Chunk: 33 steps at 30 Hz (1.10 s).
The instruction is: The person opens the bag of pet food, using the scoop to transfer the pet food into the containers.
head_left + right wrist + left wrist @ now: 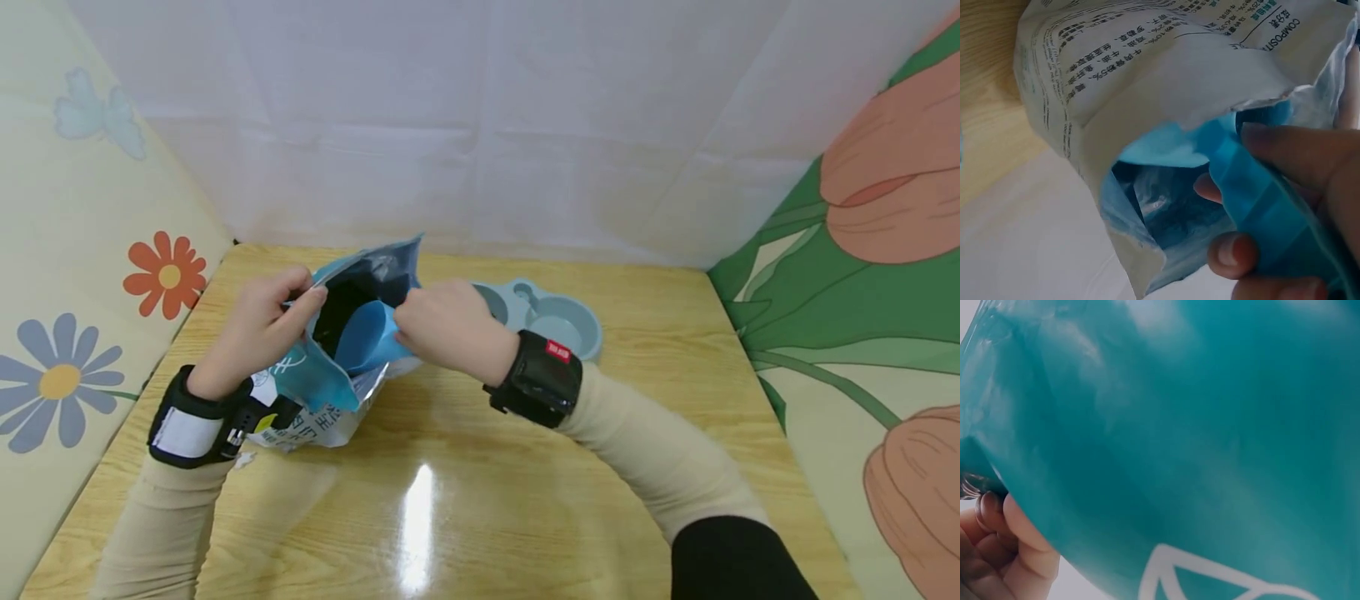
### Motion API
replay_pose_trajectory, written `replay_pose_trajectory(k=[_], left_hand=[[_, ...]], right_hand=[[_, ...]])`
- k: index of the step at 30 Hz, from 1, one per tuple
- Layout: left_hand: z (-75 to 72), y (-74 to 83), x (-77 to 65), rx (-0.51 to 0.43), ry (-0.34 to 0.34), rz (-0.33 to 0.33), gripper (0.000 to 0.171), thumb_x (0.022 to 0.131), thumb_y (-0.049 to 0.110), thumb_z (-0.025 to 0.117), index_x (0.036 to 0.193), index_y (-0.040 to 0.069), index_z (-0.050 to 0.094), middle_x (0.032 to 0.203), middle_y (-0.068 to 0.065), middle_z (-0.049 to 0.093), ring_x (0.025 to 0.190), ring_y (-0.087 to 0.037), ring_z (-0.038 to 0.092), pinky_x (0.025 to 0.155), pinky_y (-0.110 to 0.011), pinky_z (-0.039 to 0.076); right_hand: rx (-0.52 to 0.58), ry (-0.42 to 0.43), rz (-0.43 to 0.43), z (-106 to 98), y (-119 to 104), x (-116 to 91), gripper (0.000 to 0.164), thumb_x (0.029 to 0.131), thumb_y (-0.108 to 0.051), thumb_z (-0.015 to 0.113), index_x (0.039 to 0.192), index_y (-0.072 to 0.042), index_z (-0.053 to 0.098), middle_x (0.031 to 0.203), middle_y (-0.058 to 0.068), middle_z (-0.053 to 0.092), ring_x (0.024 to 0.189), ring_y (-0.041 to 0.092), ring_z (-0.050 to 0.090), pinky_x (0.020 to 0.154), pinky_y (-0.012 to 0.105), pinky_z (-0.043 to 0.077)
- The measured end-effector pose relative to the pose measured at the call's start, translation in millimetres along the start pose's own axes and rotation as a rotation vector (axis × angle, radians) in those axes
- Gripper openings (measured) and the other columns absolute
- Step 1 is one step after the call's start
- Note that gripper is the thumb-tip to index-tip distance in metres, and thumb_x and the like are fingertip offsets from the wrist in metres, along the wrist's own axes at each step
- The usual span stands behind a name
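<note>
Left grip point(262, 323) pinches the bag point(321, 379); right grip point(456, 327), clasping the scoop point(365, 337), partly hides the pale-blue dish point(564, 323).

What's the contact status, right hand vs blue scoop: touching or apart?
Touching. The right wrist view shows the right hand gripping the blue scoop by its handle, with no gap between them.
</note>
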<state>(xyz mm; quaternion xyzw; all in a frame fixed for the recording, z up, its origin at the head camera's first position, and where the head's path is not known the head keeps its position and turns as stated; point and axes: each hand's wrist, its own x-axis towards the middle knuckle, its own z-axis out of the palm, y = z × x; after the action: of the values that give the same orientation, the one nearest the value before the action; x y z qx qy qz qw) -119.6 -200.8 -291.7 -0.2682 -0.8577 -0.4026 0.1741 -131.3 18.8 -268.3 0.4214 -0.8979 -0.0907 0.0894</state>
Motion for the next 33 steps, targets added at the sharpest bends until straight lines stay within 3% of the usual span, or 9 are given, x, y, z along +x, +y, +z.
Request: replay_pose_trajectory(k=[7,14,21,26,33], left_hand=[[-1.4,3.3,0.6,0.000,-0.008,-0.012,0.022,0.086,-0.003,0.052,0.067,0.006,0.046,0.053,0.005,0.040,0.044,-0.008,0.040,0.041,-0.022,0.032],[-0.8,2.7,0.9,0.000,-0.015,0.000,0.022,0.087,-0.003,0.052,0.068,0.005,0.045,0.053,0.005,0.037,0.044,-0.008,0.037,0.041,-0.022,0.030],[0.1,2.2,1.1,-0.009,-0.019,0.009,0.022,0.087,-0.004,0.051,0.068,0.005,0.045,0.054,0.005,0.037,0.044,-0.008,0.038,0.041,-0.022,0.030],[0.8,1.9,1.0,-0.019,-0.006,0.020,0.022,0.086,-0.006,0.051,0.068,0.005,0.046,0.055,0.006,0.037,0.046,-0.008,0.037,0.042,-0.022,0.029],[0.1,0.5,0.3,-0.004,0.018,0.020,0.024,0.086,-0.004,0.051,0.066,0.006,0.045,0.053,0.006,0.037,0.045,-0.007,0.036,0.043,-0.021,0.029]], right_hand=[[-0.096,0.024,0.029,8,-8,21,0.042,0.090,-0.011,0.048,0.055,-0.019,0.026,0.052,-0.004,0.019,0.047,0.009,0.020,0.045,0.024,0.014],[-0.183,0.059,-0.040,21,-15,28,0.033,0.091,-0.008,0.051,0.061,-0.021,0.056,0.057,-0.005,0.053,0.053,0.008,0.050,0.046,0.023,0.040],[-0.249,0.067,-0.112,20,-16,39,0.037,0.093,-0.010,0.044,0.058,-0.020,0.041,0.052,-0.007,0.028,0.048,0.006,0.028,0.044,0.022,0.021],[-0.248,0.035,-0.146,20,-17,49,0.034,0.094,-0.011,0.043,0.062,-0.020,0.048,0.056,-0.007,0.036,0.050,0.006,0.030,0.046,0.021,0.025],[-0.154,-0.018,-0.207,26,-18,55,0.028,0.094,-0.011,0.046,0.074,-0.020,0.062,0.065,-0.007,0.053,0.055,0.007,0.039,0.054,0.022,0.040]])
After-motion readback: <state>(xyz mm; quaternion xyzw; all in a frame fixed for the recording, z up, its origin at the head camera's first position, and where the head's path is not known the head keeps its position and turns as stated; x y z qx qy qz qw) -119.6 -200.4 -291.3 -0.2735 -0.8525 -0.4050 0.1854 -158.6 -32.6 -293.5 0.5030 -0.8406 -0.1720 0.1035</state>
